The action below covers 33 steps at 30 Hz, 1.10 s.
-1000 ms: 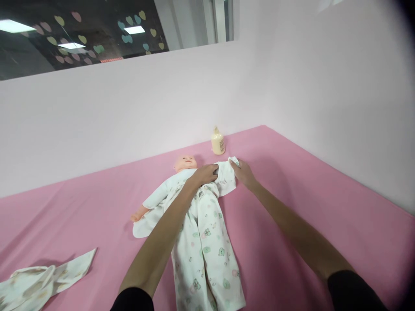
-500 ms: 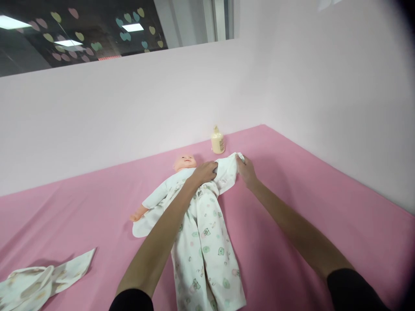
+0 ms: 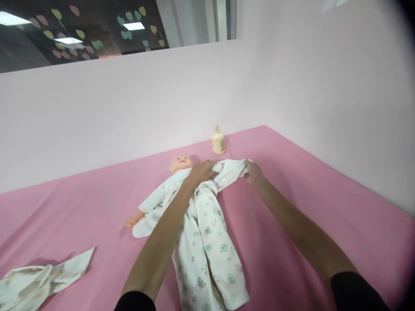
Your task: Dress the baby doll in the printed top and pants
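A baby doll (image 3: pixel 180 162) lies on its back, dressed in a white top (image 3: pixel 154 198) and patterned footless pants (image 3: pixel 207 242). My right hand (image 3: pixel 254 172) pinches the end of a white sleeve (image 3: pixel 231 170) and holds it out to the right of the doll. Over the doll's chest and shoulder on that side, my left hand (image 3: pixel 202 171) has its fingers curled on the white cloth near the sleeve's top. The doll's arm on this side is mostly hidden by cloth. Its other arm, with a bare hand (image 3: pixel 134 218), stretches out to the left.
A pale yellow pump bottle (image 3: pixel 218 141) stands behind the doll by the wall (image 3: pixel 129 108). Folded patterned baby clothing (image 3: pixel 45 278) lies at the lower left of the pink mat (image 3: pixel 292 181). A window (image 3: pixel 97 30) with heart shapes is above.
My right hand has moved slightly right and down, pulling the sleeve straighter and tauter. The doll has shifted a little to the left. My left hand stays near the shoulder.
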Each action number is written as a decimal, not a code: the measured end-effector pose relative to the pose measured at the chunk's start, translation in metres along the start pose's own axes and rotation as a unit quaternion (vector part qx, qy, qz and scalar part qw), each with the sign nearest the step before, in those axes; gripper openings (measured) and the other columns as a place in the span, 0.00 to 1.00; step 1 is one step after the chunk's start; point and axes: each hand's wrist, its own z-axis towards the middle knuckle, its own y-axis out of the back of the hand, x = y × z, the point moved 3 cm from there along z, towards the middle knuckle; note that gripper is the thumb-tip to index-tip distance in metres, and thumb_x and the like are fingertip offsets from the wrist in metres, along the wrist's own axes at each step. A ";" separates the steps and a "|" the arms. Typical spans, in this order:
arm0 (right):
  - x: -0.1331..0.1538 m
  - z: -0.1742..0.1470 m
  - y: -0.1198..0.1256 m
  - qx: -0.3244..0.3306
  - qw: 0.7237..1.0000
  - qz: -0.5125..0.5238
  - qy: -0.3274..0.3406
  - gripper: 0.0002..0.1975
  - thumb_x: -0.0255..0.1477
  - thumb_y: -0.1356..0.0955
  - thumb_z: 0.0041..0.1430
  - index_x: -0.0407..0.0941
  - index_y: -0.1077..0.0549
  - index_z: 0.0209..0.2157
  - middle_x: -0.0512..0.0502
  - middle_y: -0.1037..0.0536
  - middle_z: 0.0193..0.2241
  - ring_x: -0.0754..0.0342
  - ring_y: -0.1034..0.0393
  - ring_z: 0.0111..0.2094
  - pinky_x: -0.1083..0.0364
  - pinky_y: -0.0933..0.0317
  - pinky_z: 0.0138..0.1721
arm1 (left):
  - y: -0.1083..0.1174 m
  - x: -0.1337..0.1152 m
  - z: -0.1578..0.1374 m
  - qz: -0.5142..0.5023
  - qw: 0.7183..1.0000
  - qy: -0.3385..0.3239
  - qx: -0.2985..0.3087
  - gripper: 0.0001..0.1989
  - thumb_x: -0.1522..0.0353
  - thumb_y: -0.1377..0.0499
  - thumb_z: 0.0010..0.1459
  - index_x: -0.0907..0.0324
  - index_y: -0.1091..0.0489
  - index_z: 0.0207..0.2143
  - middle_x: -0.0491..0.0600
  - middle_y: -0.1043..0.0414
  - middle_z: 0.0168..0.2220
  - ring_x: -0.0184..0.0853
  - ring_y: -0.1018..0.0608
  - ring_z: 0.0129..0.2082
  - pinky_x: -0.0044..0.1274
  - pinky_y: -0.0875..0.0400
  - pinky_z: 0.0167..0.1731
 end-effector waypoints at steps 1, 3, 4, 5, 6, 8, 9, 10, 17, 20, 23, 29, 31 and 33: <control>-0.001 -0.003 -0.001 0.007 1.000 -0.005 -0.005 0.05 0.31 0.34 0.55 0.47 0.34 0.28 0.50 0.27 0.24 0.53 0.29 0.25 0.56 0.33 0.25 | -0.001 -0.001 0.001 0.008 1.000 0.001 0.006 0.16 0.62 0.46 0.60 0.55 0.30 0.49 0.51 0.27 0.48 0.41 0.25 0.47 0.29 0.32 0.44; -0.002 -0.010 -0.004 0.032 0.999 -0.024 -0.002 0.08 0.35 0.32 0.55 0.46 0.31 0.28 0.48 0.26 0.25 0.53 0.29 0.25 0.56 0.34 0.24 | -0.004 -0.004 0.003 0.027 0.999 0.002 0.017 0.19 0.67 0.47 0.59 0.56 0.33 0.53 0.52 0.28 0.51 0.41 0.26 0.49 0.29 0.32 0.46; -0.003 -0.014 -0.006 0.049 0.998 -0.035 0.005 0.10 0.36 0.30 0.53 0.45 0.30 0.28 0.48 0.25 0.25 0.53 0.29 0.25 0.56 0.35 0.24 | -0.005 -0.006 0.004 0.035 0.999 0.001 0.020 0.21 0.69 0.48 0.59 0.57 0.34 0.54 0.53 0.29 0.52 0.42 0.26 0.51 0.30 0.33 0.48; -0.004 -0.017 -0.007 0.065 0.997 -0.048 0.016 0.11 0.36 0.28 0.49 0.44 0.29 0.27 0.48 0.25 0.25 0.53 0.29 0.25 0.56 0.35 0.24 | -0.007 -0.008 0.005 0.041 0.999 -0.001 0.023 0.22 0.70 0.48 0.58 0.58 0.34 0.55 0.54 0.29 0.53 0.43 0.27 0.51 0.31 0.33 0.48; -0.004 -0.020 -0.009 0.076 0.995 -0.061 0.029 0.13 0.36 0.26 0.45 0.44 0.29 0.27 0.48 0.25 0.25 0.53 0.29 0.26 0.56 0.36 0.25 | -0.009 -0.010 0.007 0.045 0.999 -0.004 0.027 0.22 0.71 0.48 0.57 0.59 0.34 0.55 0.56 0.29 0.53 0.43 0.27 0.52 0.31 0.33 0.49; -0.006 -0.023 -0.011 0.078 0.992 -0.086 0.057 0.15 0.34 0.24 0.40 0.44 0.28 0.28 0.50 0.25 0.25 0.54 0.30 0.27 0.57 0.37 0.26 | -0.012 -0.014 0.010 0.053 0.998 -0.015 0.032 0.21 0.71 0.48 0.56 0.61 0.33 0.53 0.57 0.29 0.51 0.45 0.27 0.51 0.33 0.33 0.48; -0.006 -0.023 -0.011 0.073 0.990 -0.097 0.072 0.15 0.33 0.24 0.39 0.44 0.29 0.28 0.52 0.26 0.24 0.54 0.31 0.27 0.57 0.38 0.27 | -0.013 -0.015 0.011 0.057 0.998 -0.021 0.034 0.21 0.71 0.47 0.56 0.60 0.32 0.52 0.57 0.29 0.50 0.45 0.26 0.50 0.33 0.33 0.48; -0.006 -0.023 -0.012 0.067 0.988 -0.106 0.088 0.15 0.33 0.24 0.39 0.44 0.29 0.28 0.53 0.27 0.24 0.55 0.32 0.27 0.58 0.39 0.27 | -0.015 -0.017 0.013 0.060 0.997 -0.029 0.036 0.21 0.71 0.47 0.55 0.59 0.32 0.52 0.57 0.28 0.49 0.45 0.26 0.50 0.32 0.33 0.48; 0.001 -0.020 -0.011 0.071 0.981 -0.103 0.148 0.10 0.34 0.27 0.44 0.45 0.30 0.27 0.55 0.30 0.24 0.57 0.37 0.28 0.59 0.43 0.27 | -0.011 -0.019 0.014 0.040 0.997 -0.052 0.027 0.21 0.74 0.49 0.55 0.54 0.30 0.50 0.52 0.28 0.45 0.40 0.25 0.44 0.28 0.33 0.42; 0.004 -0.015 -0.006 0.058 0.988 -0.066 0.131 0.11 0.33 0.27 0.44 0.45 0.29 0.29 0.55 0.29 0.25 0.57 0.35 0.28 0.59 0.41 0.28 | -0.007 -0.015 0.010 0.018 0.999 -0.037 0.013 0.20 0.71 0.49 0.57 0.56 0.31 0.52 0.53 0.28 0.48 0.41 0.25 0.46 0.28 0.33 0.42; 0.005 -0.010 -0.001 0.052 0.995 -0.018 0.084 0.11 0.30 0.27 0.44 0.45 0.29 0.31 0.54 0.28 0.25 0.56 0.33 0.27 0.58 0.38 0.26 | -0.003 -0.012 0.007 -0.016 0.999 -0.031 0.002 0.17 0.66 0.48 0.60 0.53 0.30 0.50 0.50 0.28 0.48 0.40 0.25 0.45 0.28 0.34 0.41; -0.002 -0.002 0.009 0.055 0.995 0.071 -0.047 0.10 0.22 0.28 0.44 0.46 0.31 0.28 0.48 0.22 0.27 0.49 0.27 0.29 0.53 0.31 0.26 | -0.003 -0.005 0.004 -0.045 0.999 -0.015 -0.017 0.17 0.57 0.49 0.63 0.51 0.31 0.50 0.49 0.28 0.47 0.40 0.25 0.44 0.28 0.35 0.39; -0.006 0.001 0.011 0.060 0.991 0.090 -0.074 0.10 0.20 0.29 0.44 0.47 0.31 0.28 0.47 0.22 0.28 0.48 0.25 0.31 0.51 0.29 0.27 | -0.005 -0.002 0.005 -0.045 0.999 -0.013 -0.018 0.17 0.57 0.48 0.63 0.52 0.31 0.50 0.49 0.28 0.47 0.40 0.26 0.45 0.28 0.35 0.39; -0.007 0.003 0.012 0.061 0.988 0.107 -0.088 0.10 0.20 0.29 0.44 0.46 0.31 0.29 0.47 0.22 0.28 0.48 0.25 0.31 0.51 0.28 0.28 | -0.006 0.001 0.006 -0.048 0.999 -0.005 -0.020 0.17 0.57 0.47 0.62 0.53 0.31 0.49 0.50 0.28 0.46 0.40 0.26 0.44 0.28 0.35 0.39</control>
